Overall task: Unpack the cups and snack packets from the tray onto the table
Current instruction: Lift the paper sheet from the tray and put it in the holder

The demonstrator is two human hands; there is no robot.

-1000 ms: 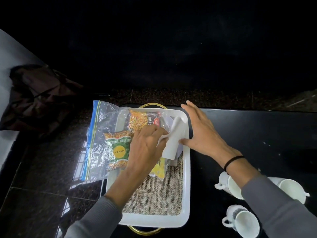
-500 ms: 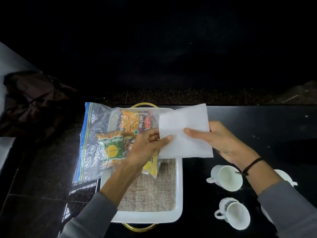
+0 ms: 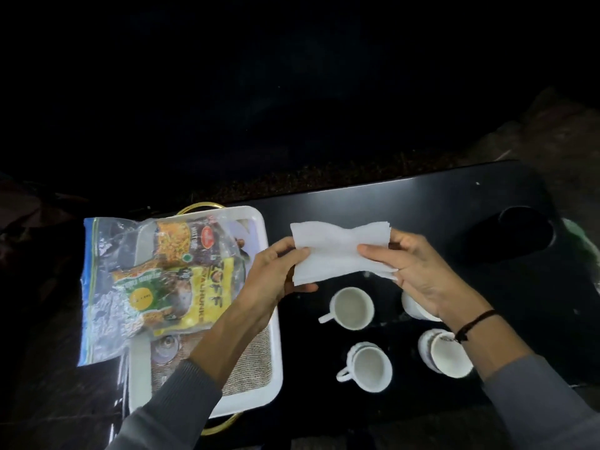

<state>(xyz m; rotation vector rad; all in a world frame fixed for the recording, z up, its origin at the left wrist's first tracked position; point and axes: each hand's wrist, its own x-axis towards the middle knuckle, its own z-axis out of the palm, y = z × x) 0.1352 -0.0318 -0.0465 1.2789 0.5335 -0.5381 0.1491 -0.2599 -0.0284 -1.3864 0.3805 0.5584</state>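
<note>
A white tray with a burlap liner and gold handles sits at the black table's left end. A clear zip bag of snack packets lies across the tray's far half and hangs over its left rim. Several white cups stand on the table right of the tray: one in the middle, one nearer me, one to the right, another partly hidden behind my right hand. My left hand and my right hand both pinch a white paper napkin above the table.
The black table has a round cup-holder recess at its far right. A dark cloth heap lies at the far left, barely visible. Dark speckled floor surrounds the table.
Both hands have carried the napkin from over the tray rightward to above the cups, and it is now bunched between them. The view has shifted right.
</note>
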